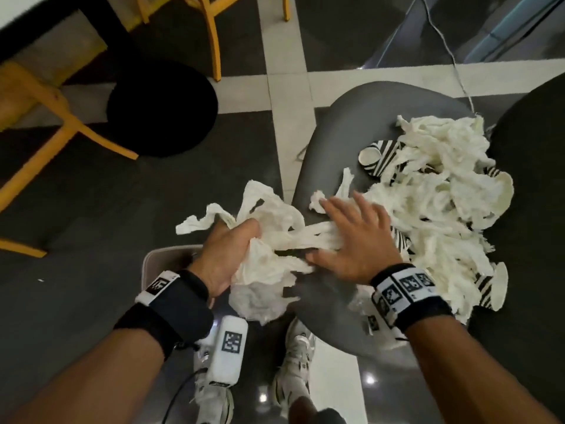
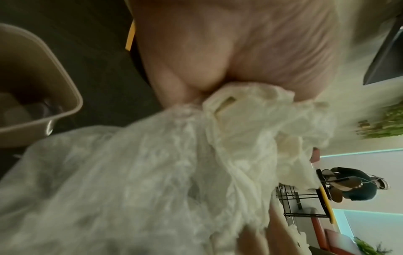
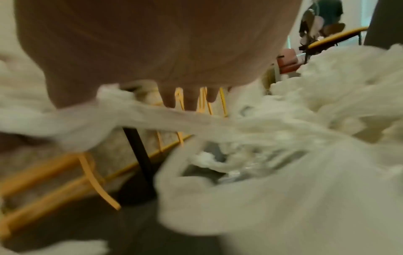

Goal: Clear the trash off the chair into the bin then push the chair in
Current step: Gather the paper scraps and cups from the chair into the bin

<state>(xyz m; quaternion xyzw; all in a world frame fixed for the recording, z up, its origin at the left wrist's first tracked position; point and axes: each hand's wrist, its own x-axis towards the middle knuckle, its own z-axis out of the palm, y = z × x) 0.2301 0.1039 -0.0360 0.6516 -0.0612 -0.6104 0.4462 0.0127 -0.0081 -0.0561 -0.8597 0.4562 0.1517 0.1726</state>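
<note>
A grey chair (image 1: 333, 148) carries a heap of white crumpled tissue (image 1: 434, 185) mixed with black-and-white striped paper cups (image 1: 379, 157). My left hand (image 1: 226, 252) grips a bunch of white tissue (image 1: 263, 280) (image 2: 174, 155) at the chair's front-left edge, above the beige bin (image 1: 162, 264) (image 2: 43, 103) on the floor. My right hand (image 1: 351, 237) lies flat, fingers spread, on strands of tissue (image 3: 196, 120) at the near side of the heap. The bin is largely hidden by my left arm and the tissue.
A round black stool (image 1: 162, 108) and yellow chair legs (image 1: 46, 123) stand to the left under a table. A white cable (image 1: 446, 47) runs behind the grey chair. A second dark seat (image 1: 532, 179) lies right. My shoes (image 1: 296, 362) stand beside the bin.
</note>
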